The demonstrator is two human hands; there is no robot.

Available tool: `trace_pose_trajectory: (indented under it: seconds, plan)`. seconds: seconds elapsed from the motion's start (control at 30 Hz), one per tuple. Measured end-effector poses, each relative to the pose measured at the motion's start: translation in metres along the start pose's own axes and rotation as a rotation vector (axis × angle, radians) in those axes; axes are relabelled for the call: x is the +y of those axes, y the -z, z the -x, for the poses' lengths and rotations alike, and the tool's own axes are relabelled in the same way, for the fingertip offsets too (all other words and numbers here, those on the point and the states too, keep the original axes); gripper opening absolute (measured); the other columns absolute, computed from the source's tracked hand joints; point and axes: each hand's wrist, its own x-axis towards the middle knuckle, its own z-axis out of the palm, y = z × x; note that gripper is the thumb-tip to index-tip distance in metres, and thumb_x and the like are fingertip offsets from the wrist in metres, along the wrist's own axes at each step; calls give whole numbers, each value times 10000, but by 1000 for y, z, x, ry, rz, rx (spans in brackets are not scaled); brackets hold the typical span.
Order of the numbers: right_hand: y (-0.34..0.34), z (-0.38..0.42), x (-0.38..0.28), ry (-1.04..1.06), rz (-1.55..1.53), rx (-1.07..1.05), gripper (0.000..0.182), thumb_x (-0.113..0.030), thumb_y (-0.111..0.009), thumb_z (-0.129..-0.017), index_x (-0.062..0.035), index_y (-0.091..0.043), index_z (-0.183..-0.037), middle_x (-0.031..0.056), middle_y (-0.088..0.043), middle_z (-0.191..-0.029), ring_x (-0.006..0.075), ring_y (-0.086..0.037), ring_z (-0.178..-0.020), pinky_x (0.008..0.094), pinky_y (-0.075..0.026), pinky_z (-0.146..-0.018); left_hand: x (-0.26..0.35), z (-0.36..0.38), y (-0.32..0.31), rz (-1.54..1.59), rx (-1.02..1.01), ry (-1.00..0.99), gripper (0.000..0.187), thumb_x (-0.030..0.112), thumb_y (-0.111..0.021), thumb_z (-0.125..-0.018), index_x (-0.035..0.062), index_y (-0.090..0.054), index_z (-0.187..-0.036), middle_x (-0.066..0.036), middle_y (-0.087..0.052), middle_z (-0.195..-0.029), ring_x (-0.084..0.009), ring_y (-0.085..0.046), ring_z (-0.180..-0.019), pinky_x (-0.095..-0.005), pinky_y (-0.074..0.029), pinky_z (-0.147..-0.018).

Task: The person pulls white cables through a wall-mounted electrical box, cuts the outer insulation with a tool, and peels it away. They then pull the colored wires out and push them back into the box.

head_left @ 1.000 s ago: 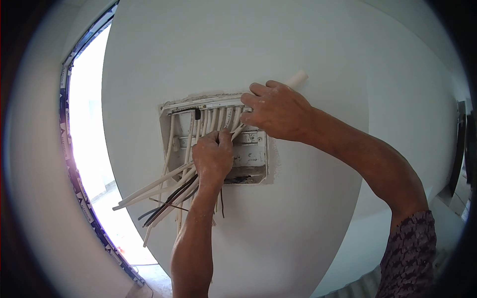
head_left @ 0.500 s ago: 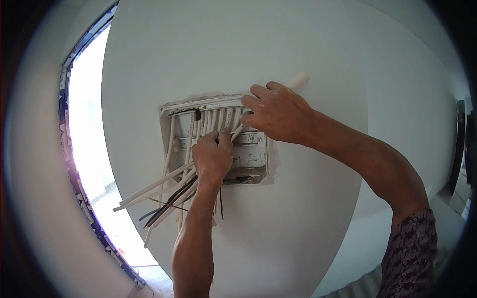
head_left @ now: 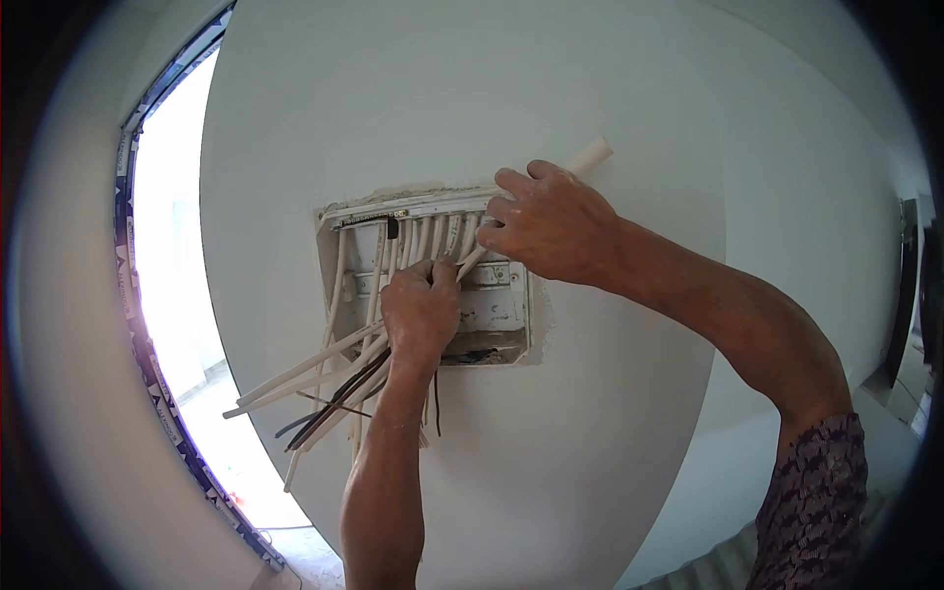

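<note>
A recessed electrical box point(head_left: 528, 324) is set in the wall, with a row of white cables point(head_left: 424, 236) coming down from its top edge. In front of the box my left hand point(head_left: 420, 305) is closed on white cables, its thumb and fingers pinched together. My right hand point(head_left: 556, 224) curls at the box's upper right corner, closed round a white tube point(head_left: 593, 155) whose end sticks out behind the knuckles. A white cable point(head_left: 473, 260) runs between the two hands. Part of the tube is hidden by my right palm.
Loose white cable ends point(head_left: 258, 395) and dark cables point(head_left: 329, 413) fan out below left of the box. A metal rail point(head_left: 487, 275) crosses the box inside. Pale wall point(head_left: 610, 413) surrounds it. At left a bright opening point(head_left: 177, 246) has a frame with printed film point(head_left: 147, 369).
Both hands hold nearly the same place and grip. The fingers of my right hand have shifted very slightly, and the white tube's end sits a touch higher.
</note>
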Motion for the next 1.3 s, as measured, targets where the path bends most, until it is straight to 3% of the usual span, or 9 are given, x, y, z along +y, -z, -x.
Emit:
trace_pose_trajectory:
  seconds: [0.23,0.3,0.43,0.5,0.6,0.73,0.83,1.17,1.3]
  plan:
    - [18,25,-14,-37,-35,165,69,-147,-710,-889,-144,-767,-928,13,-733,-882,186,-670,-904,344,-555,-723,-10,-4,6,27,-44,-18,412,348,-609,-1002,-12,-774,-888,-204,-716,-731,-364,-699,-717,-453,-533,-780]
    - [27,40,-30,-299,-299,115,122,-123,-689,-925,-108,-744,-1033,24,-748,-923,220,-674,-882,384,-560,-712,-11,-4,10,154,-199,42,343,303,-664,-984,-26,-757,-956,-62,-661,-674,-148,-596,-649,-338,-485,-646]
    - [37,85,-65,-587,-675,260,214,-127,-669,-963,-55,-680,-1165,89,-766,-964,260,-709,-859,394,-555,-730,-2,1,7,278,-236,-70,289,254,-685,-976,-26,-753,-992,-62,-697,-743,-126,-610,-683,-316,-492,-649]
    - [38,105,-93,-1004,-1241,185,371,-212,-734,-954,-36,-631,-1264,97,-752,-943,221,-688,-807,347,-527,-728,1,-4,1,50,-254,-302,268,229,-706,-961,-30,-756,-1005,-76,-727,-811,-121,-623,-716,-301,-498,-664]
    - [38,116,-130,-1173,-1529,82,523,-308,-816,-889,-7,-635,-1277,75,-719,-884,157,-636,-767,324,-497,-711,28,1,2,27,-303,-147,279,223,-730,-937,-40,-759,-1026,-86,-739,-827,-134,-626,-713,-306,-504,-673]
    - [17,96,-140,-1287,-1771,118,375,-276,-759,-925,40,-718,-1124,51,-680,-844,101,-535,-727,290,-439,-629,31,-5,-2,-133,-296,-178,304,246,-743,-922,-45,-771,-1006,-108,-749,-845,-168,-650,-734,-322,-522,-693]
    - [15,67,-130,-1378,-1854,235,357,-260,-740,-938,75,-722,-1059,74,-692,-860,116,-568,-708,299,-467,-618,35,-11,0,-82,-354,-71,289,227,-745,-893,-45,-779,-985,-153,-761,-885,-214,-686,-792,-342,-544,-756]
    - [-4,20,-118,-1565,-1978,463,287,-190,-745,-904,80,-731,-1000,78,-690,-786,145,-608,-646,340,-511,-579,54,-23,-2,-391,-334,-208,199,42,-594,-789,-12,-768,-869,-144,-701,-760,-225,-639,-727,-405,-513,-711]
    - [7,18,-111,-1636,-1854,376,264,-149,-696,-875,111,-729,-905,175,-718,-761,236,-683,-691,411,-541,-669,44,-22,-6,-396,-317,-243,169,38,-578,-792,-21,-735,-809,-155,-655,-721,-211,-607,-700,-385,-497,-691]
